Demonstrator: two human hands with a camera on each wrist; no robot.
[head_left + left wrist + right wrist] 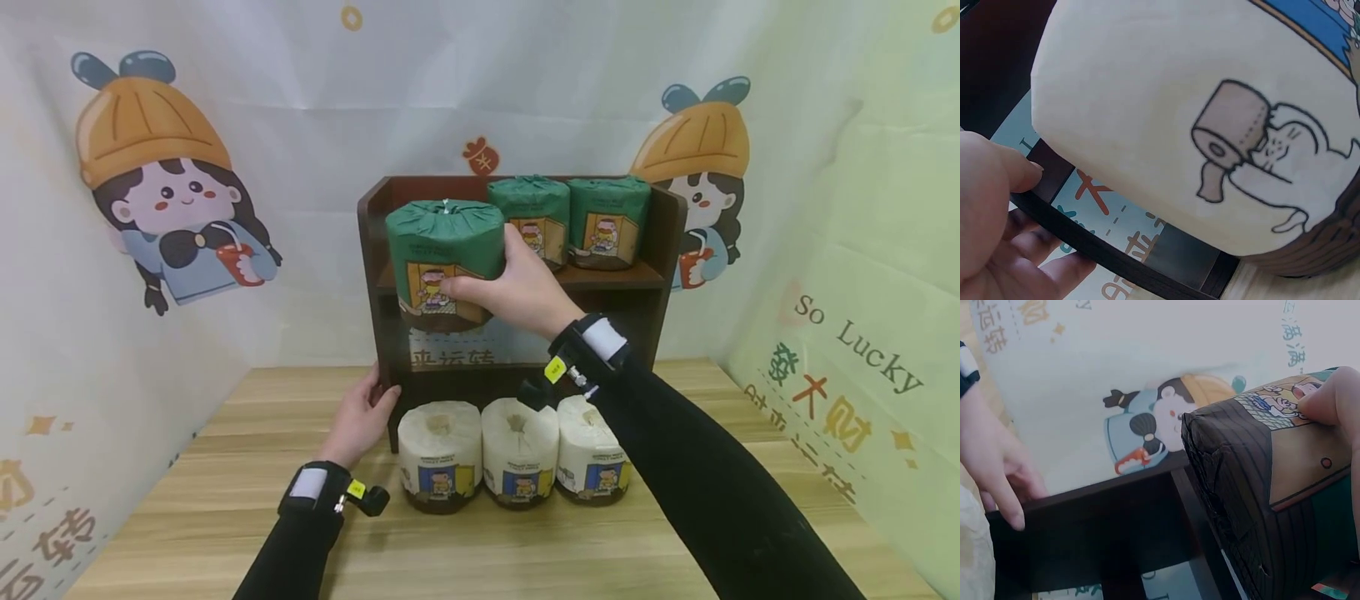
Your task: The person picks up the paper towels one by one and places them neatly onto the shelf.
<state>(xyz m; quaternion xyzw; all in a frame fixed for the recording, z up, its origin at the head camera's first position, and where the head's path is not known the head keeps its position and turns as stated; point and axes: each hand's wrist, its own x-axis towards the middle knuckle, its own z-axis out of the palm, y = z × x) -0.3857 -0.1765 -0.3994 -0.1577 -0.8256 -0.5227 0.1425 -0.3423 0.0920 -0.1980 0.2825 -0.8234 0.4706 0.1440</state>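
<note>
My right hand point(528, 287) grips a green-wrapped toilet roll point(420, 243), thumb across its printed front. The roll is held upright before the left part of the upper compartment of a dark brown wooden shelf point(381, 333). Its dark underside shows in the right wrist view. Low on the shelf's left side panel point(1085, 235), my left hand point(362, 425) holds the board's edge, thumb on one face and fingers on the other. Two more green-wrapped rolls, one in the middle point(528, 198) and one at the right point(609, 200), stand side by side on the upper board.
Three white-wrapped toilet rolls stand in a row on the wooden table point(450, 558) at the shelf's foot: left point(440, 442), middle point(520, 442) and right point(581, 442). A printed cloth backdrop point(315, 208) with cartoon figures hangs behind and at both sides.
</note>
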